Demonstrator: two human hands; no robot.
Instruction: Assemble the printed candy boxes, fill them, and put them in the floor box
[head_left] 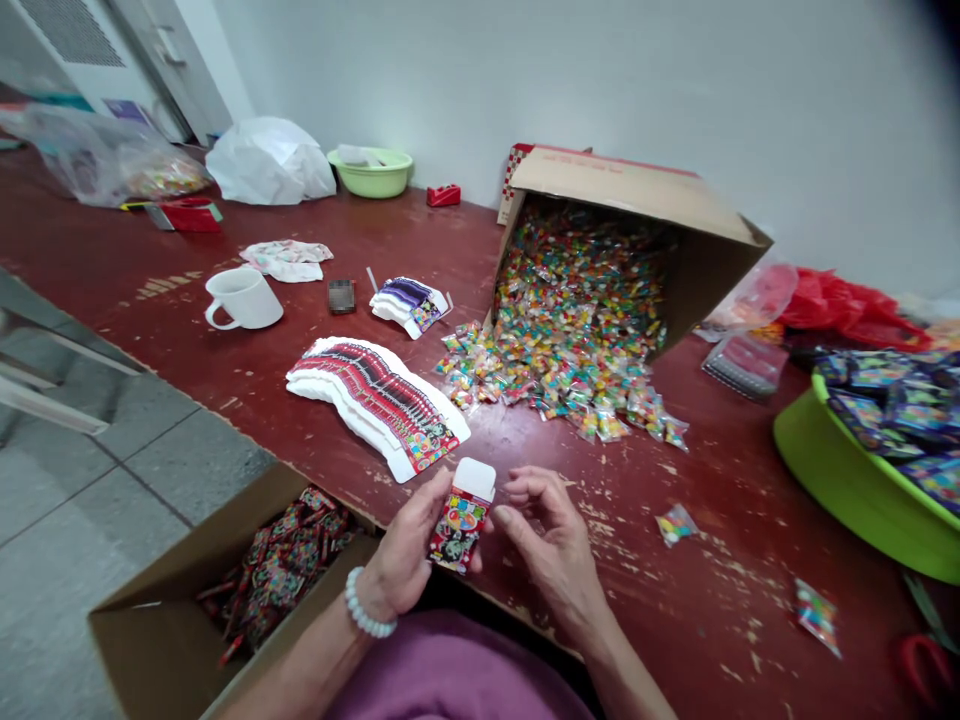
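This looks like a small hand-packing workshop for sweets. A big carton (630, 180) tipped over at upper right spills small candy packets (577, 300) onto a scuffed red worktop (637, 530); flattened red boxes (367, 385) lie stacked mid-frame, and the left hand (409, 540) holds an opened small box (459, 520). Another carton (139, 640), lower left, is part-filled with red printed packs (281, 560). The plain pale wall (420, 90) and grey tiled floor (150, 480) suit a modest workroom (a white mug (251, 300) adds a homely touch).
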